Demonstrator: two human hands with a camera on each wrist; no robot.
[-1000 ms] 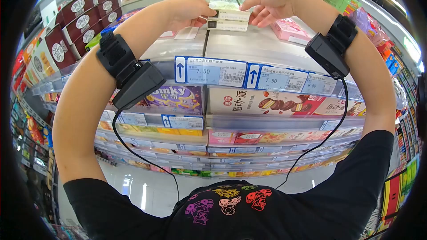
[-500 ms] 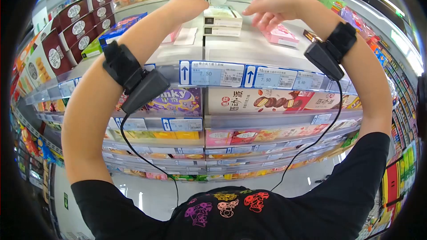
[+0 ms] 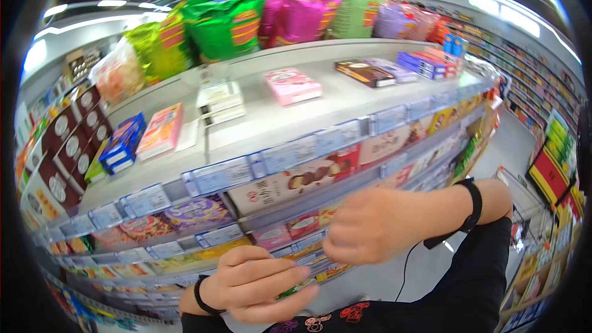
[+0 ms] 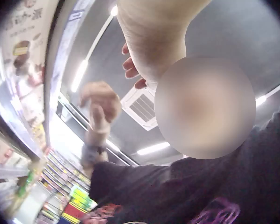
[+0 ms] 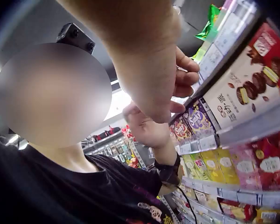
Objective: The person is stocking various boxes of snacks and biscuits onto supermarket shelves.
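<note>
Both hands are in front of the shelf's lower tiers, below the top edge, with nothing visible in them. My left hand [image 3: 259,283] has its fingers loosely bent; in the right wrist view this hand [image 5: 147,130] looks relaxed. My right hand [image 3: 373,225] is blurred, its fingers bent downward, slightly higher and to the right, apart from the left. In the right wrist view its fingers [image 5: 186,77] hang loosely curled. The stacked white boxes [image 3: 222,103] stand on the top shelf [image 3: 246,132], away from both hands, with a pink box [image 3: 292,86] to their right.
Blue [image 3: 123,142] and orange-pink boxes [image 3: 161,131] lie left of the white stack, and brown [image 3: 364,74] and purple boxes [image 3: 421,66] farther right. Large snack bags [image 3: 225,24] line the back. Price tags [image 3: 219,176] run along the shelf's front edge. A wire cart [image 3: 527,200] stands at right.
Both hands have come away from the white boxes and down toward the body, closer together. The view has turned, showing more of the shelf's right end and the ceiling.
</note>
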